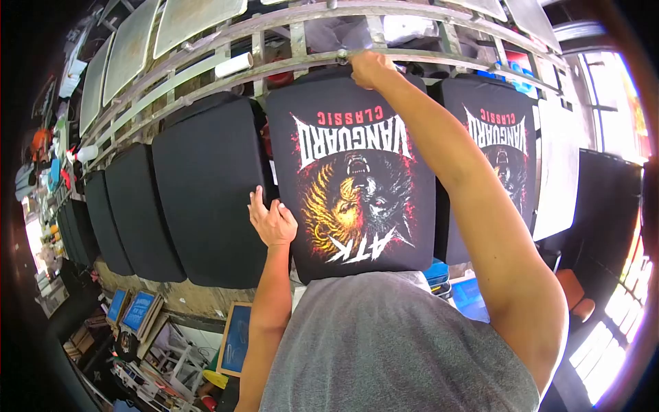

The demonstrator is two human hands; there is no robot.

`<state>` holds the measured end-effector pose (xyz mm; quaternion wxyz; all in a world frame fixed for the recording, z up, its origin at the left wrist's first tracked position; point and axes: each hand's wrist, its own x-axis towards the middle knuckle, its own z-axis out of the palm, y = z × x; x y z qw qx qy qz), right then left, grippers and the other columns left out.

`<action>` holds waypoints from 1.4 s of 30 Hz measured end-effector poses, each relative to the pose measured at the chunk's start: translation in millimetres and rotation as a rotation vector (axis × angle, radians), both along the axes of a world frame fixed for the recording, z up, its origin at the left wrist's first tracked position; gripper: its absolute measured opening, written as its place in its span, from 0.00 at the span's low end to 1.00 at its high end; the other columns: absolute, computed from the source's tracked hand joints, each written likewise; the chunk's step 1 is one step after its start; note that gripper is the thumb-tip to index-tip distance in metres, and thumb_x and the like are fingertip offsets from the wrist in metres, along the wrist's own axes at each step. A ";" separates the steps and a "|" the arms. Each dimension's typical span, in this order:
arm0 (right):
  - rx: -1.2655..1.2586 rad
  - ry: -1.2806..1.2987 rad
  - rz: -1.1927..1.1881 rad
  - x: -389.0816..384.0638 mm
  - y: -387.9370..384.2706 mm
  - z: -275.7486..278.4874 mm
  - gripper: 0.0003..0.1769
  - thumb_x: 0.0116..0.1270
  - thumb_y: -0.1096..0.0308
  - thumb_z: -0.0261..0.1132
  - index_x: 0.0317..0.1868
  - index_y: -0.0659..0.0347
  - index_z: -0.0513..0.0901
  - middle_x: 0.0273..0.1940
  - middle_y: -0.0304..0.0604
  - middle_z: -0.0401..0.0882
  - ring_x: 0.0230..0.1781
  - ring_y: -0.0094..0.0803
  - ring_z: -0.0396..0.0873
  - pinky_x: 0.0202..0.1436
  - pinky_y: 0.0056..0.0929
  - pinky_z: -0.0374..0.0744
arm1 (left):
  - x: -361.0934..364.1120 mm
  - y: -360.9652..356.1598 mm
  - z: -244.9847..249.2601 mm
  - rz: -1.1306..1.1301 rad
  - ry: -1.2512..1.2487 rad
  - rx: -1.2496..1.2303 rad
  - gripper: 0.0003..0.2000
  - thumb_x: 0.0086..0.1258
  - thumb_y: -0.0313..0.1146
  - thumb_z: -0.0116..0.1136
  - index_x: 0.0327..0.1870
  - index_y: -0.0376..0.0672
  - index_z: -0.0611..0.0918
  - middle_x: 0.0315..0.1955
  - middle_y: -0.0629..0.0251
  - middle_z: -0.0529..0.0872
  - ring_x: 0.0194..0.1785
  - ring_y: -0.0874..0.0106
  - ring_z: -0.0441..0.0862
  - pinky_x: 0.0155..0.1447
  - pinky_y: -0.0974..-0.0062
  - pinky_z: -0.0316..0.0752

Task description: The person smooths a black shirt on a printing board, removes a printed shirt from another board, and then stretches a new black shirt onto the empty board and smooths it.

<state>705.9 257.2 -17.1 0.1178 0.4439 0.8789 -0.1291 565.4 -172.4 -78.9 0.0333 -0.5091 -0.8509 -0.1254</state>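
A black T-shirt (353,237) lies stretched flat on a board in front of me, its print upside down to me: "VANGUARD CLASSIC ATK" lettering and a yellow-and-white beast head. My left hand (274,221) is at the shirt's left edge, fingers loosely bent and apart, with nothing visible in it. Beyond the far edge of the shirt, my right hand (371,69) is closed beside the metal rail (412,56); its fingertips are hidden, so what it grips does not show. A clear plastic sheet or bag (336,34) lies just past that hand.
To the right is another printed black shirt (495,137); several plain black shirts on boards (209,192) line the left. A white roll (234,65) rests on the rail frame. Pale bare boards (199,24) stand across it. Framed screens (141,309) sit below left.
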 end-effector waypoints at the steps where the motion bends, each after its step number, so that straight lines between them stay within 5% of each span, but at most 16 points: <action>1: -0.033 -0.042 -0.018 1.5 -1.0 -0.5 0.16 0.64 0.69 0.66 0.52 0.59 0.90 0.54 0.54 0.89 0.58 0.50 0.87 0.61 0.44 0.84 | -0.2 -0.1 -0.3 -0.008 0.005 0.007 0.14 0.71 0.36 0.52 0.38 0.39 0.89 0.74 0.53 0.72 0.79 0.47 0.66 0.77 0.42 0.62; 10: 0.002 -0.118 -0.061 18.1 10.4 -7.5 0.16 0.58 0.72 0.72 0.48 0.58 0.92 0.52 0.53 0.90 0.54 0.47 0.90 0.52 0.41 0.88 | -0.3 2.8 5.9 -0.015 0.000 0.011 0.13 0.70 0.36 0.54 0.38 0.38 0.89 0.74 0.52 0.72 0.78 0.46 0.66 0.77 0.41 0.62; 21: 0.025 -0.169 0.031 15.1 18.6 -19.4 0.14 0.62 0.70 0.70 0.48 0.56 0.92 0.52 0.53 0.90 0.53 0.46 0.90 0.53 0.40 0.88 | -1.3 1.7 5.2 -0.020 -0.007 -0.003 0.14 0.70 0.36 0.54 0.40 0.37 0.89 0.74 0.50 0.71 0.78 0.45 0.65 0.78 0.41 0.61; 29: 0.004 -0.091 -0.133 29.0 24.1 -12.1 0.13 0.62 0.69 0.69 0.47 0.57 0.92 0.51 0.56 0.89 0.55 0.47 0.89 0.56 0.40 0.87 | -3.1 8.9 10.3 -0.031 0.016 0.065 0.09 0.66 0.33 0.58 0.41 0.41 0.87 0.70 0.49 0.74 0.74 0.46 0.69 0.74 0.42 0.65; 31: 0.090 0.474 -0.112 48.7 6.0 -1.1 0.08 0.58 0.68 0.68 0.37 0.59 0.89 0.39 0.55 0.89 0.42 0.45 0.90 0.45 0.41 0.86 | -11.3 23.4 18.6 -0.028 -0.015 0.093 0.08 0.65 0.31 0.60 0.43 0.43 0.86 0.69 0.49 0.75 0.72 0.46 0.71 0.72 0.43 0.67; 35: -0.366 0.737 0.019 92.4 -41.8 35.0 0.13 0.53 0.65 0.69 0.27 0.63 0.74 0.23 0.51 0.76 0.23 0.48 0.75 0.31 0.43 0.74 | -24.9 109.3 58.5 -0.268 -0.158 0.300 0.19 0.60 0.24 0.66 0.54 0.45 0.83 0.66 0.50 0.78 0.66 0.48 0.76 0.68 0.52 0.73; 39: -0.377 0.555 0.087 101.6 -52.1 28.6 0.12 0.52 0.65 0.69 0.30 0.63 0.75 0.23 0.50 0.76 0.24 0.45 0.74 0.31 0.44 0.73 | 2.7 212.6 110.0 -0.627 -0.232 0.102 0.35 0.60 0.23 0.66 0.73 0.44 0.74 0.74 0.52 0.71 0.75 0.45 0.70 0.76 0.52 0.67; 42: -0.375 0.452 0.166 87.4 -45.4 33.2 0.16 0.53 0.61 0.71 0.36 0.64 0.81 0.34 0.56 0.85 0.37 0.53 0.84 0.42 0.44 0.81 | 5.2 271.8 83.6 -0.823 -0.054 -0.158 0.30 0.62 0.28 0.65 0.70 0.45 0.76 0.66 0.55 0.79 0.69 0.53 0.77 0.74 0.54 0.67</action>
